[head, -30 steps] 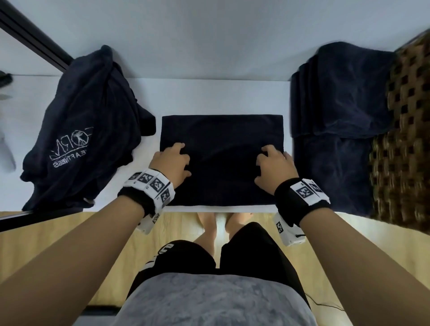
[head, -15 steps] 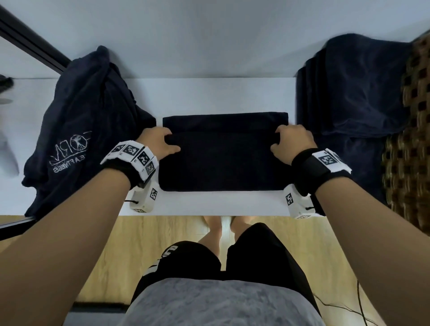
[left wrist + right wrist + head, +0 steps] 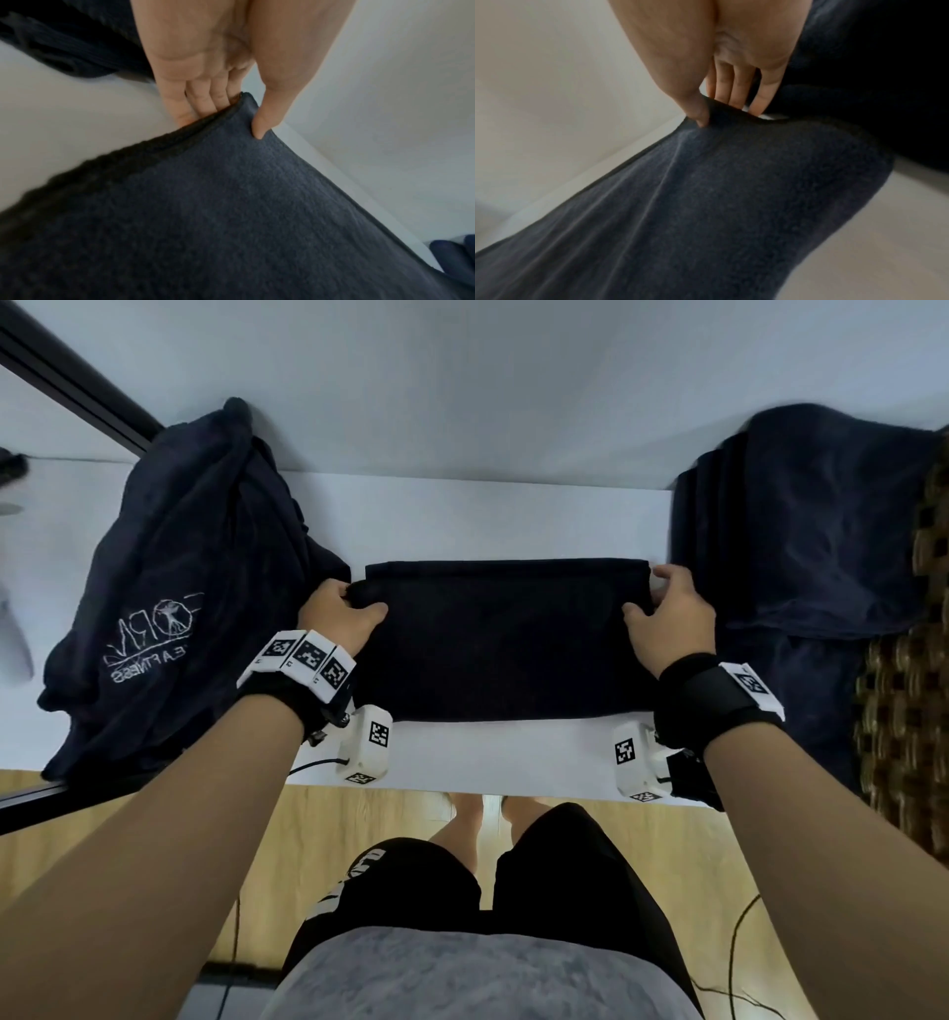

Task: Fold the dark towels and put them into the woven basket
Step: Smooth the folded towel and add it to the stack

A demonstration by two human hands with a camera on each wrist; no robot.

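Note:
A folded dark towel (image 3: 506, 639) lies flat in the middle of the white table (image 3: 477, 516). My left hand (image 3: 343, 613) pinches its far left corner, thumb on top and fingers under the edge (image 3: 231, 113). My right hand (image 3: 667, 608) pinches the far right corner the same way (image 3: 716, 109). The woven basket (image 3: 909, 711) stands at the right edge, with dark towels (image 3: 806, 531) draped over and beside it. A crumpled pile of dark towels (image 3: 174, 588) with a white logo lies at the left.
A wall runs close behind the table. The table's front edge is just below my wrists, with wooden floor, my legs and a cable beneath. A dark rail crosses the upper left corner.
Both hands moved from the towel's near half outward and away to its far corners and took hold of them. The towel now looks shorter front to back.

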